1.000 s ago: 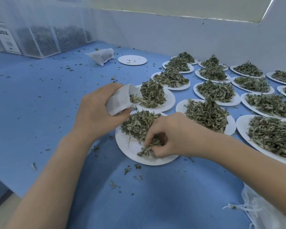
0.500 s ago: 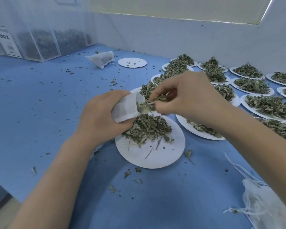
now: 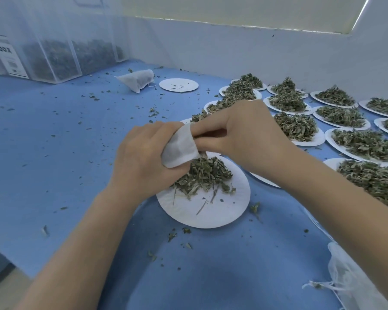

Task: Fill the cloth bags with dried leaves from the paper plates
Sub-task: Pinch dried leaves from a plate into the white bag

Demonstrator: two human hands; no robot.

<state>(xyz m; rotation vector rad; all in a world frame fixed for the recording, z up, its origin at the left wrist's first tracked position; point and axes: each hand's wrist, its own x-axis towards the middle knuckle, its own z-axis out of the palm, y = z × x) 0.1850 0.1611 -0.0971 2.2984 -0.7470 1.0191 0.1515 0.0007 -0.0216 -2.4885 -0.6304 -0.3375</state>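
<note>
My left hand [image 3: 141, 155] grips a small white cloth bag [image 3: 179, 148] just above the nearest paper plate [image 3: 211, 211], the bag's mouth turned to the right. My right hand [image 3: 238, 133] has its fingertips pushed into that mouth, pinching dried leaves that are mostly hidden by the cloth. A reduced heap of dried leaves [image 3: 202, 175] lies on the far half of the nearest plate; the near half is bare apart from a few stems.
Several more plates of dried leaves [image 3: 365, 144] fill the table's right side. A filled cloth bag [image 3: 137, 80] and an almost bare plate [image 3: 178, 85] lie at the back. Clear bins of leaves [image 3: 54, 57] stand back left. Spare cloth bags [image 3: 354, 280] lie at the near right.
My right hand picked up a pinch of leaves from the nearest plate, carried it up to the bag and pushed its fingertips into the bag's mouth. The left hand kept holding the bag.
</note>
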